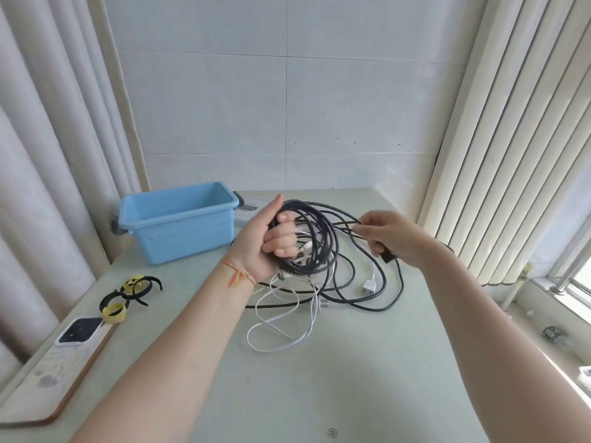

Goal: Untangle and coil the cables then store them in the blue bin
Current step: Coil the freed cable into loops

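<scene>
Left hand [260,247] fingers curled round black cable coil [315,238] (right hand [388,236] pinching one strand).

The bin [179,223] was light blue, the coiled cable [315,238] black, the loose cable [281,327] white, the straps [128,298] black and yellow, and the table [351,378] pale green.

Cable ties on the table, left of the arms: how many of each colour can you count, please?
Black cable ties: 2, as far as the overlap shows
Yellow cable ties: 2
Total: 4
</scene>
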`<control>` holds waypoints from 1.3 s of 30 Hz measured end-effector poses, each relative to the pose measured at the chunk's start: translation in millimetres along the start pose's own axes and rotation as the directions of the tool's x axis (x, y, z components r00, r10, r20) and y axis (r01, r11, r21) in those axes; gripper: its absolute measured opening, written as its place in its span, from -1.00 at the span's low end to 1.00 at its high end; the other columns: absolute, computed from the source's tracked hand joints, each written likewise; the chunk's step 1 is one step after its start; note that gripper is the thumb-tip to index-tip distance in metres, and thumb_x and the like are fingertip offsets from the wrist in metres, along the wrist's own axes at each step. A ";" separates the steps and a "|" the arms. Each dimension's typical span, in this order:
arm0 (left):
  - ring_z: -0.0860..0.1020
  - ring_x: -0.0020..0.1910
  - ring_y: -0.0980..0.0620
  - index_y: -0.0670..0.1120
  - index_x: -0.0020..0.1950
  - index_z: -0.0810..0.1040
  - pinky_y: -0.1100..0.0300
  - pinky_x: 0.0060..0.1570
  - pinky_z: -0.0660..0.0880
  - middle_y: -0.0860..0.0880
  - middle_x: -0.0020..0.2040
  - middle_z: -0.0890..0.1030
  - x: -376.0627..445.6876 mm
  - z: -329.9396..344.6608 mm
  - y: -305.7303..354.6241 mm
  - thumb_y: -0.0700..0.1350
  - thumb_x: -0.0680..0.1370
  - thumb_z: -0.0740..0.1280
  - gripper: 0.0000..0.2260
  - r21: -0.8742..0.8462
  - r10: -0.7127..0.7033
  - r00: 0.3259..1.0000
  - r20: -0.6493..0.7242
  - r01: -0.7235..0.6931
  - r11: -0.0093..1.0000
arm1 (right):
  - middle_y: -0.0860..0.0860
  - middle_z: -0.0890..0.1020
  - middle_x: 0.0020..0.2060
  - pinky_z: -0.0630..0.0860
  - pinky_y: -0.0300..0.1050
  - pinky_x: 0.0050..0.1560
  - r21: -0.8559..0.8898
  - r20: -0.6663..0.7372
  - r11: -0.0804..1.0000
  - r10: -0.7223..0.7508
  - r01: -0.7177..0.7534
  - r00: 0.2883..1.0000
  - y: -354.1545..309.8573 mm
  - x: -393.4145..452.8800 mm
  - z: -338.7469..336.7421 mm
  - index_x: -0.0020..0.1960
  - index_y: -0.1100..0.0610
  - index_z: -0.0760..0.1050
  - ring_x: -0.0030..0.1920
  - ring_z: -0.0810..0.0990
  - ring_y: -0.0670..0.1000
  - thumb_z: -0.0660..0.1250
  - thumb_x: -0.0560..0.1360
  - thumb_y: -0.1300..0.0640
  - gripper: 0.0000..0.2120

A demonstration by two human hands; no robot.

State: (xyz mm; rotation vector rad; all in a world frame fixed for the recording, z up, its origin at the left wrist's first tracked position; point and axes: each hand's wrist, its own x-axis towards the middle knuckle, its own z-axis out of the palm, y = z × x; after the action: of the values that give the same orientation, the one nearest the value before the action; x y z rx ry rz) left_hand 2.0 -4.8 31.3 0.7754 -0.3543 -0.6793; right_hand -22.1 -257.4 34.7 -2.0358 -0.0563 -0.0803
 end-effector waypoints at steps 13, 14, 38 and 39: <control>0.32 -0.54 0.09 -0.10 -0.13 0.39 0.21 -0.39 0.42 0.03 -0.47 0.32 26.5 0.6 -14.6 -0.14 0.64 0.23 -0.84 0.155 0.303 0.863 -0.404 -0.262 0.952 | 0.02 0.40 -0.36 0.31 -0.08 -0.30 -0.825 0.278 0.514 0.006 0.236 0.961 -42.2 -9.5 94.9 -0.27 0.17 0.32 -0.28 0.42 0.12 0.11 0.56 0.24 -0.77; 0.35 -0.53 0.07 -0.13 -0.08 0.40 0.21 -0.41 0.46 0.02 -0.45 0.35 26.6 -0.3 -15.0 -0.16 0.64 0.23 -0.88 0.191 0.324 0.852 -0.411 -0.267 0.945 | 0.00 0.39 -0.35 0.30 -0.10 -0.25 -0.822 0.270 0.511 -0.040 0.252 0.962 -46.2 -12.3 96.4 -0.22 0.17 0.34 -0.25 0.42 0.11 0.11 0.56 0.24 -0.82; 0.34 -0.48 0.06 -0.10 -0.24 0.55 0.13 -0.27 0.49 -0.05 -0.36 0.38 5.5 -9.9 -15.9 -0.06 0.45 0.45 -0.84 0.531 0.017 0.997 -0.070 0.023 0.847 | 0.00 0.43 0.01 0.30 -0.25 -0.20 -0.434 -0.207 0.881 -0.303 0.190 0.930 -31.8 -4.7 83.6 0.08 0.14 0.33 -0.09 0.40 0.01 0.56 0.31 -0.07 -0.44; 0.28 -0.50 0.10 -0.08 -0.26 0.51 0.16 -0.30 0.47 0.00 -0.39 0.32 4.1 -10.4 -16.1 -0.08 0.45 0.45 -0.83 0.515 -0.017 1.000 -0.021 0.026 0.857 | 0.00 0.44 0.12 0.32 -0.29 -0.06 -0.335 -0.152 0.926 -0.237 0.175 0.960 -28.5 -4.2 80.8 0.17 0.12 0.34 0.06 0.44 -0.02 0.54 0.34 -0.06 -0.44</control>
State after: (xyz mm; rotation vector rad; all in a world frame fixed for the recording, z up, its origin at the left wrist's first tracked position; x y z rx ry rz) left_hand 3.6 -10.5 12.5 1.2985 -0.5251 -0.6026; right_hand -25.9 -172.5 23.5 -2.3297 -0.1468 -0.4431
